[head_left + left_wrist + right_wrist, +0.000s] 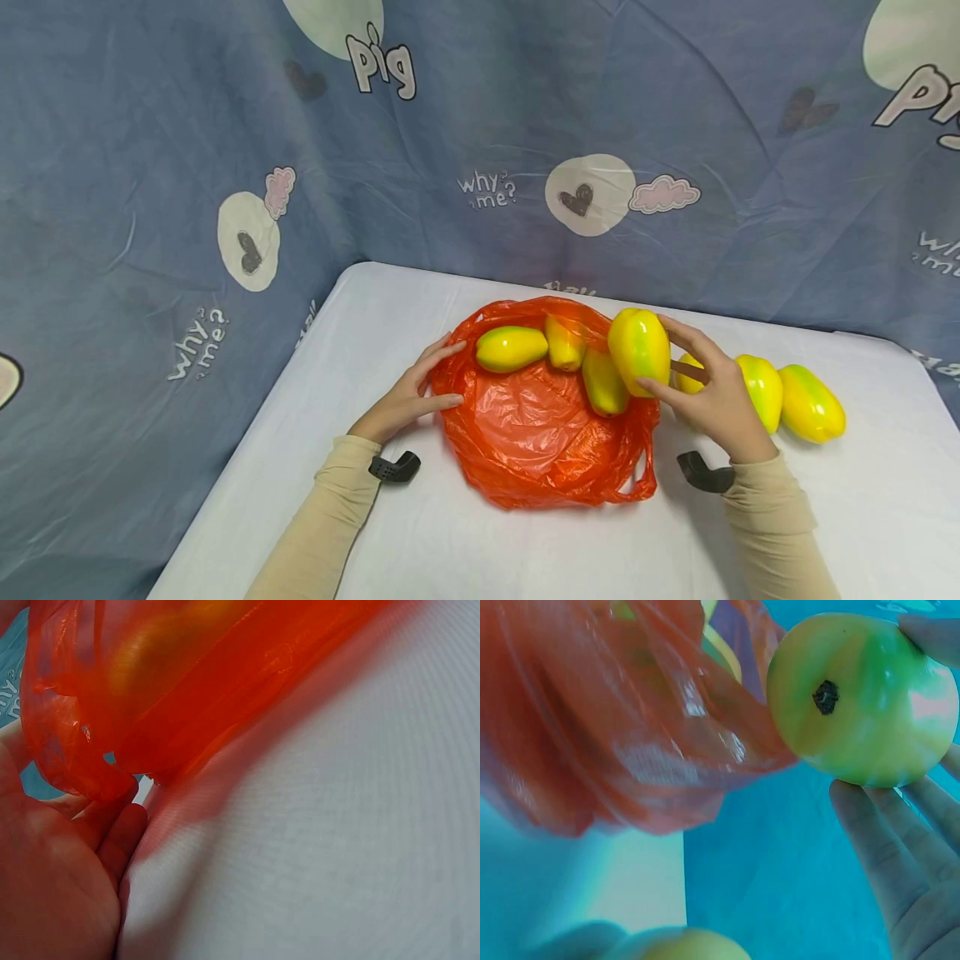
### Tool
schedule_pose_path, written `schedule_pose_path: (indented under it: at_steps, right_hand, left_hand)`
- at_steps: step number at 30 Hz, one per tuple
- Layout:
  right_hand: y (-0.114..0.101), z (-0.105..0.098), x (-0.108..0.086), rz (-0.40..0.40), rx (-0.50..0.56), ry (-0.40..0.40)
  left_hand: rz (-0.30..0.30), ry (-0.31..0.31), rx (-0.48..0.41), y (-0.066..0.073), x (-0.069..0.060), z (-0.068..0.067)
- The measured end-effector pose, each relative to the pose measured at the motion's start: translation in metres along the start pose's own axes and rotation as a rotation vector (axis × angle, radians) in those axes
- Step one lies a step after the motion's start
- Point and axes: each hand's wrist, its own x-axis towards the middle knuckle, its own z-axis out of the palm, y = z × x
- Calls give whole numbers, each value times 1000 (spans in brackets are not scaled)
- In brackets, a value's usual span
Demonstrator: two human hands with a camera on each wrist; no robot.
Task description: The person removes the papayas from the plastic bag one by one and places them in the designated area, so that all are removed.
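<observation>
The red bag (517, 425) lies mouth-up on the desk (435, 550). The left hand (405, 402) touches the bag's left rim with spread fingers, probably to steady the opening. Over the bag's right rim, the right hand (712, 400) pinches one fruit (639, 352) between thumb and fingertips, a hold that seems to suit its rounded sides. Inside the bag, three fruits (512, 348) rest towards its far and right sides. Right of the bag, three loose fruits (812, 404) lie, apparently within that hand's easy reach.

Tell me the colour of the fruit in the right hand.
The held fruit is yellow with a greenish patch, clearest in the head view.
</observation>
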Motion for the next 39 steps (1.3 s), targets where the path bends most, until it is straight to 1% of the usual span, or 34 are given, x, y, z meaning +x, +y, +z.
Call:
schedule_pose_path:
  at_steps: [6, 15, 21, 29, 35, 39]
  right_hand:
    - [5, -10, -4, 5, 1, 38]
    - [15, -25, -10, -1, 5, 122]
    - [20, -37, -15, 43, -11, 146]
    - [31, -55, -24, 52, -10, 199]
    - [36, -70, -29, 104, -23, 236]
    - [41, -79, -33, 146, 12, 270]
  left_hand:
    - [-3, 1, -6, -1, -1, -1]
    - [-1, -1, -14, -1, -1, -1]
    - [-2, 2, -8, -1, -1, -1]
    - [-15, 4, 1, -1, 1, 0]
    - [-6, 0, 6, -3, 2, -1]
    - [2, 0, 8, -3, 1, -1]
